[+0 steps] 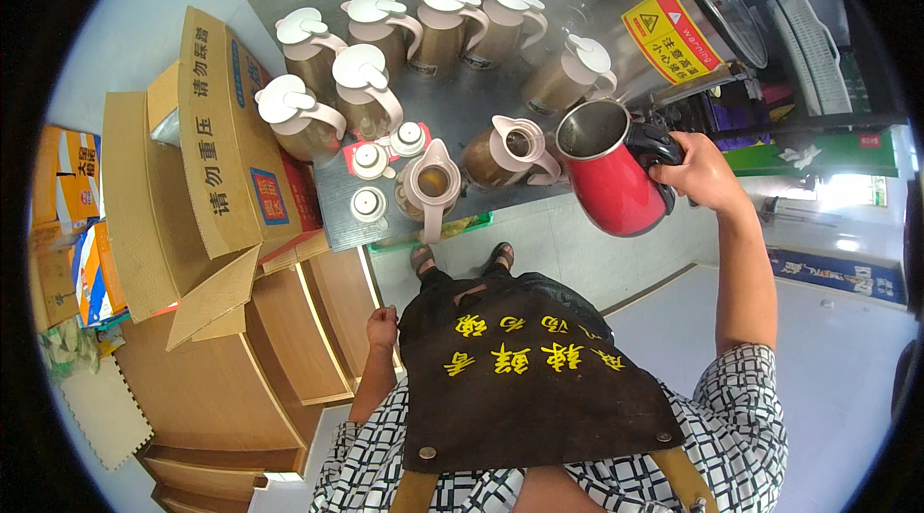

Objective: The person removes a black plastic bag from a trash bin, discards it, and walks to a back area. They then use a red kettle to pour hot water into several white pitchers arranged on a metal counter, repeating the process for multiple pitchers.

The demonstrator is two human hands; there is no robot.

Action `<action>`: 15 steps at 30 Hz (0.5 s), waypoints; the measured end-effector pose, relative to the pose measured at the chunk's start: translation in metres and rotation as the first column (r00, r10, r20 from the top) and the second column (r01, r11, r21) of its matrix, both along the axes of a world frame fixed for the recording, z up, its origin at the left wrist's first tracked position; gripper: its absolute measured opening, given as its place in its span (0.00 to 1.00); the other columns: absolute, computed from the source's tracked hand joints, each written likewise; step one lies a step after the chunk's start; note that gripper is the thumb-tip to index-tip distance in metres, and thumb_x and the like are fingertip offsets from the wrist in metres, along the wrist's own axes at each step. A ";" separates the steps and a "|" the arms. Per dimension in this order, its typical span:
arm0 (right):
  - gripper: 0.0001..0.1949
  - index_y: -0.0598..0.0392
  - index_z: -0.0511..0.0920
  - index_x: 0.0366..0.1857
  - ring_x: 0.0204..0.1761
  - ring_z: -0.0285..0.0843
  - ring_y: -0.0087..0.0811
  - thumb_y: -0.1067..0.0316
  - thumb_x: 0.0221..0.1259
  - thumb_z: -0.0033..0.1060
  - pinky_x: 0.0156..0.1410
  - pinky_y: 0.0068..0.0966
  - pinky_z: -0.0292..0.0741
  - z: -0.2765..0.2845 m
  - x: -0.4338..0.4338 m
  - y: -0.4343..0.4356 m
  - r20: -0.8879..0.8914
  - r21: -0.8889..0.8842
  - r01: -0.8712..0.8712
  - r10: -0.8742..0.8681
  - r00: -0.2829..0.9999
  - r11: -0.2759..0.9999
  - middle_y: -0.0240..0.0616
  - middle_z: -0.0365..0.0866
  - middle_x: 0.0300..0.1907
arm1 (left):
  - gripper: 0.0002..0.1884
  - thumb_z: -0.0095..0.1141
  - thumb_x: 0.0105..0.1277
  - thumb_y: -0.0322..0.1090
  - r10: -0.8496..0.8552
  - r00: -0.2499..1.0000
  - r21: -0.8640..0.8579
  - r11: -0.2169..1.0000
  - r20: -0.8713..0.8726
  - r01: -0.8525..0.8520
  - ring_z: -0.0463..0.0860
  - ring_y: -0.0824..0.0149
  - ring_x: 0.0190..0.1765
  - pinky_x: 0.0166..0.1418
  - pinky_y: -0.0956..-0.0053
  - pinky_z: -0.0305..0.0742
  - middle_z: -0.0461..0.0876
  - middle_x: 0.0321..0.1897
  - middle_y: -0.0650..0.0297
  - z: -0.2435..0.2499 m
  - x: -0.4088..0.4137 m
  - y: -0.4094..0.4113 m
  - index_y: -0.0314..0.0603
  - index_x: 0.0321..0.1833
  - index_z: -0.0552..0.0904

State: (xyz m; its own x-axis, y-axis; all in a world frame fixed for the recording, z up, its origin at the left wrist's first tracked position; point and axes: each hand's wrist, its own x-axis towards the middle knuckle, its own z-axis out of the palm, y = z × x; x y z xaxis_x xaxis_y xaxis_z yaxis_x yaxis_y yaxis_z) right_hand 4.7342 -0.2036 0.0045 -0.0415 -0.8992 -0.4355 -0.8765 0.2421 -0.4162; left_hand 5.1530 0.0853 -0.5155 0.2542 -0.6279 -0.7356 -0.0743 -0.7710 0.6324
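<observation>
My right hand (pixel 704 170) grips the black handle of a red electric kettle (pixel 613 192); its lidless mouth shows a metal inside. To its left stand two uncapped vacuum jugs: a nearer jug (pixel 432 199) with amber liquid visible in its neck, and another jug (pixel 498 156) close to the kettle. Three white stopper lids, one of them a lid (pixel 369 205) near the table edge, lie left of the nearer jug; two rest on red material. My left hand (pixel 382 327) hangs beside my dark apron (pixel 534 397), fingers curled, nothing visible in it.
Several capped vacuum jugs (pixel 444 29) stand along the back and left of the dark table (pixel 455 98). A large steel urn (pixel 650 29) with a heat warning label is at back right. An open cardboard box (pixel 238 174) sits left, above wooden drawers (pixel 289 340).
</observation>
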 end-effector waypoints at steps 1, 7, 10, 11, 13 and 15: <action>0.10 0.61 0.81 0.33 0.19 0.70 0.21 0.69 0.48 0.67 0.25 0.26 0.68 -0.002 -0.005 0.002 0.037 0.005 0.030 -0.031 0.999 1.000 0.31 0.75 0.19 | 0.16 0.63 0.69 0.44 -0.007 1.000 0.002 1.000 -0.003 0.007 0.82 0.69 0.30 0.38 0.71 0.78 0.85 0.26 0.62 0.001 0.000 -0.002 0.36 0.35 0.83; 0.09 0.59 0.81 0.34 0.20 0.69 0.19 0.70 0.48 0.68 0.25 0.24 0.67 -0.003 -0.016 0.011 0.025 -0.067 0.015 -0.014 1.000 0.998 0.29 0.73 0.18 | 0.16 0.63 0.68 0.45 -0.019 0.999 -0.015 1.000 0.032 0.019 0.82 0.68 0.31 0.40 0.71 0.78 0.86 0.27 0.61 -0.017 0.003 0.006 0.36 0.34 0.83; 0.10 0.61 0.80 0.34 0.24 0.70 0.21 0.70 0.48 0.68 0.31 0.26 0.71 0.012 -0.004 0.013 0.010 -0.092 -0.046 0.047 0.999 0.995 0.31 0.75 0.21 | 0.16 0.63 0.68 0.45 -0.006 0.999 -0.018 1.000 0.035 0.006 0.82 0.69 0.32 0.40 0.71 0.78 0.86 0.27 0.61 -0.022 0.006 0.010 0.37 0.33 0.83; 0.11 0.62 0.80 0.35 0.26 0.70 0.21 0.70 0.48 0.69 0.34 0.26 0.72 0.014 0.001 0.012 0.015 -0.104 -0.076 0.078 0.997 0.992 0.31 0.75 0.21 | 0.16 0.63 0.68 0.45 0.016 1.000 -0.020 1.000 0.018 -0.016 0.82 0.69 0.32 0.41 0.71 0.78 0.85 0.27 0.62 -0.024 0.007 0.013 0.37 0.33 0.83; 0.10 0.60 0.79 0.32 0.24 0.67 0.20 0.69 0.46 0.68 0.30 0.23 0.67 0.018 0.005 0.012 0.031 -0.152 -0.154 0.160 0.987 0.976 0.28 0.72 0.21 | 0.16 0.63 0.68 0.45 0.037 0.999 -0.032 0.999 -0.032 -0.038 0.82 0.69 0.32 0.40 0.71 0.77 0.85 0.27 0.62 -0.021 0.005 0.012 0.37 0.33 0.83; 0.11 0.62 0.78 0.31 0.25 0.68 0.22 0.70 0.45 0.69 0.32 0.25 0.68 0.023 0.016 0.007 0.002 -0.170 -0.236 0.240 0.971 0.957 0.30 0.72 0.21 | 0.15 0.62 0.69 0.44 0.064 0.996 -0.034 0.997 -0.059 -0.066 0.81 0.70 0.31 0.40 0.72 0.77 0.84 0.26 0.63 -0.013 0.003 0.010 0.38 0.32 0.82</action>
State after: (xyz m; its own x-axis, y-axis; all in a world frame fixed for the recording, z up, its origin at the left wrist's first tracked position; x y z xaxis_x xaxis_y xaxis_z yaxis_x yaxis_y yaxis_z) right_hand 4.7502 -0.1961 0.0271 0.1905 -0.9420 -0.2764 -0.8904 -0.0472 -0.4526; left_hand 5.1556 0.0951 -0.5285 0.2528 -0.6377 -0.7277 0.0132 -0.7498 0.6616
